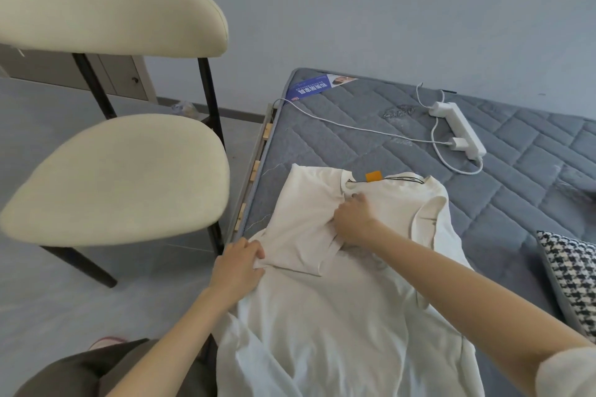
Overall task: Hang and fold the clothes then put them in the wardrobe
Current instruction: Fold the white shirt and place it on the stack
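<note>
A white T-shirt (338, 300) lies spread on the grey quilted mattress (403, 126), its collar pointing away from the person and its hem hanging over the near edge. An orange tag (373, 176) and a black-and-white neck label sit at the collar. One sleeve (303, 229) is folded inward across the shirt's chest — its cuff edge lies slanted over the front.

The left hand (238, 267) grips the shirt at the mattress's edge, fingers curled and pinching a gathered bit of fabric at the base of the folded sleeve. The right hand (353, 219) rests on the shirt just below the collar, fingers bent and pressed together against the cloth where the sleeve fold begins; whether it pinches the fabric or only holds it down I cannot tell.

Beyond the shirt's collar, a white power strip (458, 126) lies on the mattress with a white charger plugged into it and a white cable (338, 124) trailing toward the mattress's far corner, where a blue printed label (317, 87) sits. Beside the shirt on the person's right — a black-and-white houndstooth cushion (571, 271). On the other side of the shirt, off the mattress, stands a cream chair (113, 177) with dark legs on a grey floor.
</note>
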